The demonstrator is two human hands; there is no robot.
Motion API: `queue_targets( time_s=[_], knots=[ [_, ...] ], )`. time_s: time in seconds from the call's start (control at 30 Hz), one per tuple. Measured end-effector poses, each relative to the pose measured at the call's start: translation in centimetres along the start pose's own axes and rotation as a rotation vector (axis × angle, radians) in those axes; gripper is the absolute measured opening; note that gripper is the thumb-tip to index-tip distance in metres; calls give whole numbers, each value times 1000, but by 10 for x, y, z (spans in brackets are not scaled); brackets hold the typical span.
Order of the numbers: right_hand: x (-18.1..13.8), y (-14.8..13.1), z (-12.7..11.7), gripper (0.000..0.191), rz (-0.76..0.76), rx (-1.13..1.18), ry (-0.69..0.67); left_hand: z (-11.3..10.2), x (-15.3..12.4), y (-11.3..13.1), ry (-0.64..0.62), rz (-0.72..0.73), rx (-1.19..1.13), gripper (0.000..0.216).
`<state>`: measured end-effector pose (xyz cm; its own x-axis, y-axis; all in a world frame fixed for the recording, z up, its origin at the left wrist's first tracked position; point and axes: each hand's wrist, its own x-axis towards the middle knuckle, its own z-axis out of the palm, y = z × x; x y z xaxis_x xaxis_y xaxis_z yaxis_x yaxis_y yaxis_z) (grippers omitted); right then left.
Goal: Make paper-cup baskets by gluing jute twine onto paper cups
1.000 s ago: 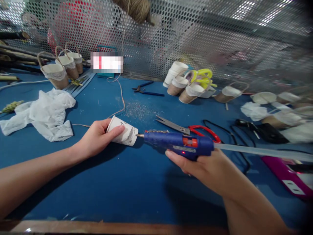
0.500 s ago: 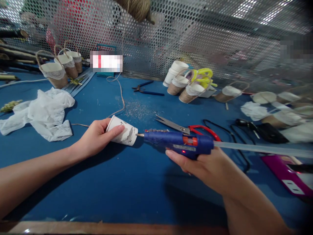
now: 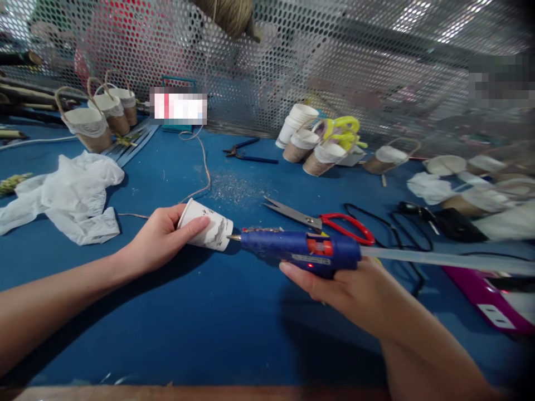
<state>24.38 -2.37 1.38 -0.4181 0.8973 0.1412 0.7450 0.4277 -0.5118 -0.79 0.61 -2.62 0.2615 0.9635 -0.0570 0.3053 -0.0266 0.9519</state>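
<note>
My left hand (image 3: 161, 234) is closed around a white paper cup (image 3: 215, 229) with a grey printed pattern, tipped on its side with its base towards the right. In my right hand (image 3: 338, 287) is a blue hot glue gun (image 3: 270, 245), its small red light lit and a long clear glue stick (image 3: 409, 254) coming out of the back. The metal nozzle (image 3: 234, 237) is at the lower edge of the cup's base; whether it touches I cannot tell. A thin twine (image 3: 208, 175) runs behind the cup, and red-handled scissors (image 3: 301, 214) lie just beyond the glue gun.
White lace fabric (image 3: 79, 189) lies at left, near twine-wrapped cups (image 3: 94, 131) with handles. Pliers (image 3: 246, 153) and more cups (image 3: 303, 136) stand towards the perforated metal screen (image 3: 259, 78). At right are black cords (image 3: 397, 228) and a purple power strip (image 3: 476, 295).
The glue gun's nozzle has dropped slightly, from the middle of the cup's base edge to its lower corner. The view has shifted a little; both hands keep their holds.
</note>
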Motion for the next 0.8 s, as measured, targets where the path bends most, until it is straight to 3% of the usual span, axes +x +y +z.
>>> queue_targets(
  time_s=[0.17,0.27,0.43,0.63,0.8],
  knots=[
    [0,0,0,39,12,-19,35,-2,-1,-2,-13,15,41,33],
    [-1,-3,-1,39,16,-10,-10,-2,-1,-1,-17,10,73,33],
    [-2,-5,-1,38,143,4,-20,-2,-2,0,-22,1,81,32],
    [-1,0,2,39,17,8,-17,-1,-1,0,-46,2,38,32],
    [-2,3,2,38,36,16,15,-1,-2,3,-35,-13,35,30]
  ],
)
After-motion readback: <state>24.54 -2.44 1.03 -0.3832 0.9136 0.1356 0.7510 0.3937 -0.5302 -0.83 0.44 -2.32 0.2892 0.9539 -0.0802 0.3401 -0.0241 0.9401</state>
